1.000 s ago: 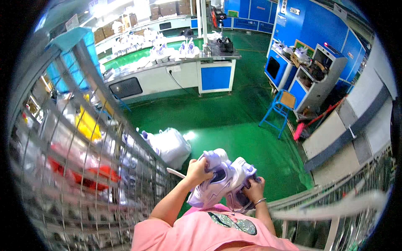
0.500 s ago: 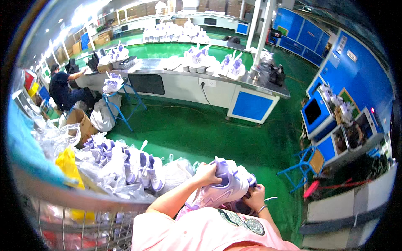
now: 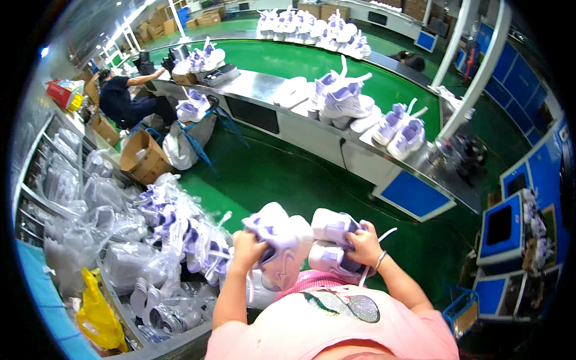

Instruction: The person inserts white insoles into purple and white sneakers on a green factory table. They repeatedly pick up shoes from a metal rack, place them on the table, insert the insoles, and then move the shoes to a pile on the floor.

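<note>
In front of my chest, my left hand (image 3: 247,249) is closed around the opening of a white and lavender sneaker (image 3: 288,252); whether a second one is behind it I cannot tell. My right hand (image 3: 365,246) grips two more sneakers by their openings, an upper sneaker (image 3: 329,225) and a lower sneaker (image 3: 327,257), their rounded white ends pointing left. A loose white lace sticks out beside my right wrist. Only a narrow gap separates the shoes of the two hands. To the left of my left hand lies a row of similar sneakers (image 3: 195,243) among clear plastic.
A metal-topped bench (image 3: 255,84) with sneakers crosses ahead, beside a green conveyor belt (image 3: 282,57). At left are a rack of plastic bags (image 3: 123,228), a yellow bag (image 3: 99,312), a cardboard box (image 3: 144,157) and a seated person (image 3: 129,99). Blue machines (image 3: 504,228) stand right.
My hands and the sneakers have come up and apart, so the right hand's two shoes now show plainly. The view has turned left and downward, bringing more of the rack in.
</note>
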### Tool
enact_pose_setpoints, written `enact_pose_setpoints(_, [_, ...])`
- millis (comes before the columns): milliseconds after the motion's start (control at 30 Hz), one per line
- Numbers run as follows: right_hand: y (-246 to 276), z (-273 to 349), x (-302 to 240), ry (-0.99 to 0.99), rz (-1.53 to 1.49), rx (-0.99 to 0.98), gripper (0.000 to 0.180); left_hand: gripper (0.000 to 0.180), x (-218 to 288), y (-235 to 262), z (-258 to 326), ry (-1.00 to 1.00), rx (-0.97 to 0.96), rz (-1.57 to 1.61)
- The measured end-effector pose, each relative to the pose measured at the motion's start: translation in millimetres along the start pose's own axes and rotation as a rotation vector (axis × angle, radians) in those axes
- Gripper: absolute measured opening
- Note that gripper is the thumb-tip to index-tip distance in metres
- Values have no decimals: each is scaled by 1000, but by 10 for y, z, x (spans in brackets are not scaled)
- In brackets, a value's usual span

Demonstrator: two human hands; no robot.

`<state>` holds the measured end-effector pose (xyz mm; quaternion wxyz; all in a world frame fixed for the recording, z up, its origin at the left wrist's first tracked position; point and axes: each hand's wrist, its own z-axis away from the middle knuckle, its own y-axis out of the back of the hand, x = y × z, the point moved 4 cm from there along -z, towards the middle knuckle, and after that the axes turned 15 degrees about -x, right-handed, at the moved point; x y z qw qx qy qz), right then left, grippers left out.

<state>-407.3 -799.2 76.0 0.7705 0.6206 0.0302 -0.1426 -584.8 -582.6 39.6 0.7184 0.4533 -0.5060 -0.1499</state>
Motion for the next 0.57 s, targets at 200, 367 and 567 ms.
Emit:
enact_pose_setpoints(200, [674,-1429,604,580,-8,348,21,13,-110,795,-54,-108,321,-273])
enact_pose_setpoints(367, [1332,-2551,659,786,-43,451,10,18,-483,1049,-356,323,187,-327])
enact_pose_setpoints(567, [2210,-4105,976,701,206,272,24,19,-1044,1569,-1644,342,76,-373])
